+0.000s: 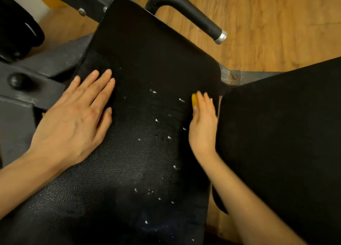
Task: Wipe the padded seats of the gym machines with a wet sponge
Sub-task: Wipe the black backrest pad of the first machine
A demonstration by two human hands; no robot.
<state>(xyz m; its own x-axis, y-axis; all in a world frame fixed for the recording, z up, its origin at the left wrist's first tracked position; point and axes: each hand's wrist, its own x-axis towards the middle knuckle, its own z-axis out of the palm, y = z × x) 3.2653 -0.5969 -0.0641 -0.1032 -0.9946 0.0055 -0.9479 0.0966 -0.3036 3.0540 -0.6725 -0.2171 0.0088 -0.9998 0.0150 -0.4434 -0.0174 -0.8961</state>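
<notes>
Sponge [194,100], yellow and mostly hidden, peeks out from under the fingertips of the right hand [203,126] near the right edge of the padded seat [147,60]; only a small sliver of it shows, so its full shape cannot be told. The right hand lies on the seat with its fingers straight and held together, covering the sponge and pressing it against the black surface, though whether the thumb curls round it cannot be told (the hand is a little blurred). The left hand [79,119] rests flat on the left side of the same seat, palm down, fingers straight and slightly spread, holding nothing. The seat is black, with a pebbled texture, and runs from the bottom of the view up toward the top. Small white droplets [153,91] are scattered across its middle and lower part, between the two hands and below them, and a faint wet sheen shows lower down. Just beside the right hand, a second black pad [286,143] fills the right side of the view, set apart from the seat by a narrow gap. Above the seat a black handle [193,13] with a silver end cap sticks out over the wooden floor [276,23]. Grey metal frame [36,89] parts lie to the left of the seat.
</notes>
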